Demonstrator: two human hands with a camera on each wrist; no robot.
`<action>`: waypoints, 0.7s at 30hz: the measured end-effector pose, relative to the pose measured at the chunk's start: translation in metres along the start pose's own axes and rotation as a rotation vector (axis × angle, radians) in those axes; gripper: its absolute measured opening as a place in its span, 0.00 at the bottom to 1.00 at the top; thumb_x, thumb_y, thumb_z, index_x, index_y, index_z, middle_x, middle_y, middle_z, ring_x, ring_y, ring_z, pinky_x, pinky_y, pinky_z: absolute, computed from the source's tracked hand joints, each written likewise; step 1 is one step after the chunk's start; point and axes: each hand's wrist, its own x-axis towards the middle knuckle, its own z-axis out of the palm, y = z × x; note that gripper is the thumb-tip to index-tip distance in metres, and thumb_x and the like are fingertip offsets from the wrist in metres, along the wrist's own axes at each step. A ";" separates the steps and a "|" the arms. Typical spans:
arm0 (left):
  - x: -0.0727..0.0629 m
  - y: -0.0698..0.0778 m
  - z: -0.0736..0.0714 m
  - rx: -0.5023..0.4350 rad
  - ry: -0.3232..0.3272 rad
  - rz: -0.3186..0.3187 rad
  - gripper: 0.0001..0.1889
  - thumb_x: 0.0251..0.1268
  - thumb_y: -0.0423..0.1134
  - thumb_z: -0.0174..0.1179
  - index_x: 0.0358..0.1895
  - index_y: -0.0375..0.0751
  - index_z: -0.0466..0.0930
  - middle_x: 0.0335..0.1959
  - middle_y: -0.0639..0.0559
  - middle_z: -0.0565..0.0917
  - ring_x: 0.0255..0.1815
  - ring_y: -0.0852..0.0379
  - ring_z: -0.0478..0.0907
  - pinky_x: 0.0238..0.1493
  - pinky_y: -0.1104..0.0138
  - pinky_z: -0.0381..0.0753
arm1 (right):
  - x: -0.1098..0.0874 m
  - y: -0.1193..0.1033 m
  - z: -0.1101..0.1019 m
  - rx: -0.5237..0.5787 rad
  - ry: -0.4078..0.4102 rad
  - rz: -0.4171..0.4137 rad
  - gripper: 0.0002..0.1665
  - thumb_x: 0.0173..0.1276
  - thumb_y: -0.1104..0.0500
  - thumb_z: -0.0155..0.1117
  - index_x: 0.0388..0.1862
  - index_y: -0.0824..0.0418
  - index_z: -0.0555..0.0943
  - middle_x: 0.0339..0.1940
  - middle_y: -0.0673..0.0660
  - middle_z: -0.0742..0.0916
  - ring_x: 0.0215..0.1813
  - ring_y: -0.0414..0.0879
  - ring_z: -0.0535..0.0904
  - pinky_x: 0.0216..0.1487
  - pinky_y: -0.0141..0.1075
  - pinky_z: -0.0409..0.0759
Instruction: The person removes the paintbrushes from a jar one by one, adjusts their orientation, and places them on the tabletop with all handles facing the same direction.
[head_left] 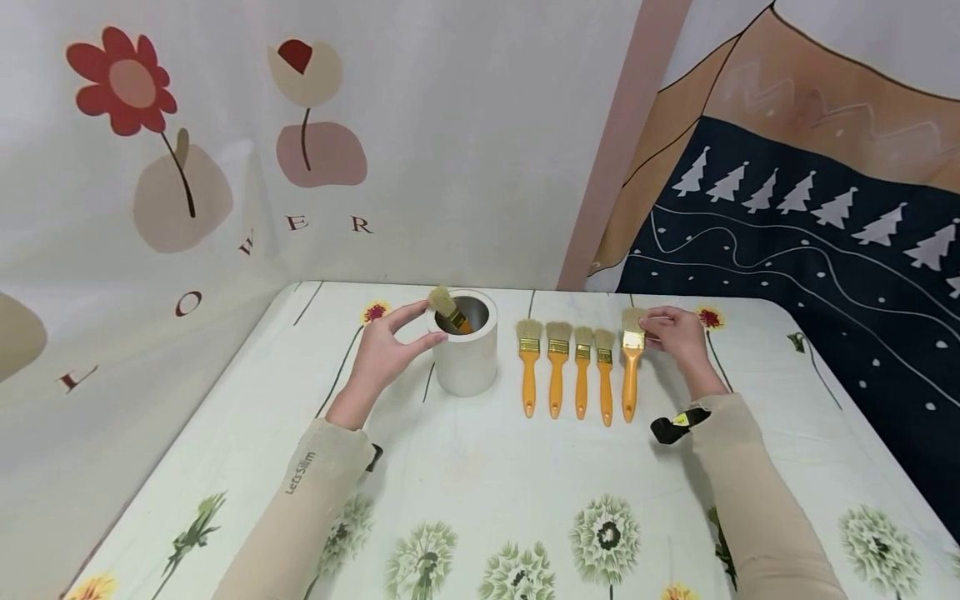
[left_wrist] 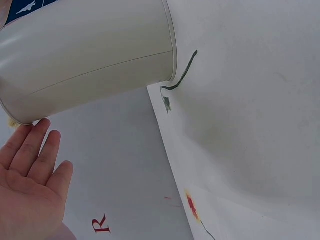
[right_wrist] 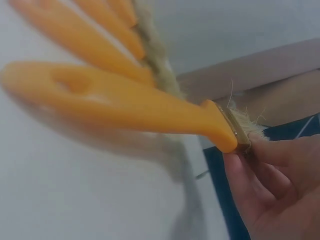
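Observation:
A white cylindrical container (head_left: 467, 362) with a dark grey inside stands on the table. A paintbrush (head_left: 447, 306) leans in it, bristles up over the left rim and handle down inside. My left hand (head_left: 384, 350) is at the container's left side, thumb and fingertips at the rim; in the left wrist view its fingers (left_wrist: 37, 145) look straight. My right hand (head_left: 678, 337) pinches another paintbrush (head_left: 632, 358) by the metal band near the bristles. That brush's orange handle (right_wrist: 105, 97) points toward me, close over the table in the right wrist view.
Several orange-handled paintbrushes (head_left: 557, 367) lie in a row between the container and my right hand, bristles away from me. A flower-printed white cloth covers the table (head_left: 480, 467). Printed curtains (head_left: 465, 150) hang right behind its far edge.

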 end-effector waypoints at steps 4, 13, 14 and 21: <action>0.000 0.000 0.000 -0.003 0.003 0.002 0.37 0.58 0.54 0.72 0.70 0.49 0.73 0.71 0.47 0.75 0.77 0.48 0.64 0.76 0.44 0.61 | 0.004 0.006 0.004 -0.049 0.006 0.013 0.21 0.71 0.61 0.64 0.58 0.72 0.78 0.23 0.34 0.82 0.24 0.24 0.78 0.31 0.21 0.82; 0.000 0.001 0.000 -0.004 0.002 -0.004 0.37 0.57 0.55 0.72 0.70 0.49 0.73 0.71 0.48 0.75 0.77 0.48 0.64 0.76 0.44 0.62 | 0.010 0.018 0.010 -0.113 0.005 0.057 0.20 0.70 0.61 0.66 0.56 0.71 0.80 0.28 0.43 0.83 0.25 0.26 0.78 0.30 0.20 0.81; 0.000 0.001 0.000 -0.004 0.002 -0.004 0.37 0.57 0.55 0.72 0.70 0.49 0.73 0.71 0.48 0.75 0.77 0.48 0.64 0.76 0.44 0.62 | 0.010 0.018 0.010 -0.122 0.009 0.060 0.20 0.69 0.61 0.66 0.55 0.71 0.80 0.29 0.44 0.84 0.25 0.26 0.77 0.30 0.20 0.81; 0.000 0.001 0.000 0.000 0.005 0.002 0.36 0.57 0.55 0.72 0.70 0.49 0.73 0.70 0.48 0.75 0.77 0.48 0.65 0.76 0.44 0.62 | 0.010 0.019 0.011 -0.140 0.016 0.056 0.22 0.68 0.62 0.67 0.58 0.70 0.79 0.37 0.53 0.86 0.24 0.27 0.77 0.30 0.20 0.81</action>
